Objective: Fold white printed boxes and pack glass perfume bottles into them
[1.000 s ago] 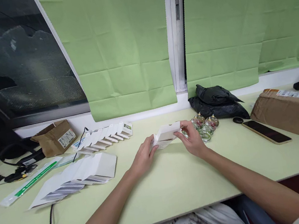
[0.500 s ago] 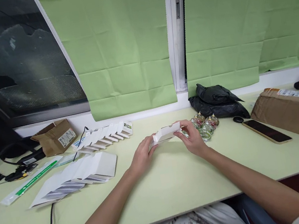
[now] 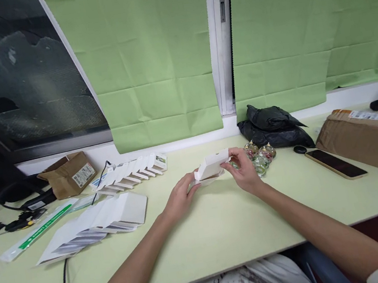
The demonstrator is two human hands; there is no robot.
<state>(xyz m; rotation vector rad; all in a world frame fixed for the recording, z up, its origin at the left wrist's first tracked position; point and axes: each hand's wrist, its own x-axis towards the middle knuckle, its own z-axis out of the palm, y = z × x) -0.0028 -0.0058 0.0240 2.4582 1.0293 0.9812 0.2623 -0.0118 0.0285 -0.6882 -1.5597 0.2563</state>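
A small white cardboard box (image 3: 212, 165) is held above the table between both hands, its upper panel tilted and a gap showing along the near side. My left hand (image 3: 179, 195) grips its left end, with the thumb at the lower edge. The right end is in my right hand (image 3: 243, 169), fingers over the top and thumb in front. Just behind and right of that hand lie several clear glass-like baubles (image 3: 260, 162) with gold tops, partly hidden by it. To the left, flattened white boxes (image 3: 128, 209) lie fanned over each other, and behind them stands a row of white boxes (image 3: 136, 169).
On the right are a phone (image 3: 336, 164), a black mouse (image 3: 299, 150) and a large brown carton (image 3: 366, 141). Black plastic bags (image 3: 272, 127) rest against the wall. A small open carton (image 3: 70, 175), headphones, cables and a green-striped packet (image 3: 40, 229) occupy the left.
The box's upper panel has tilted, so more of its broad face shows and a gap appears beneath it. Both hands keep their grip in nearly the same place.
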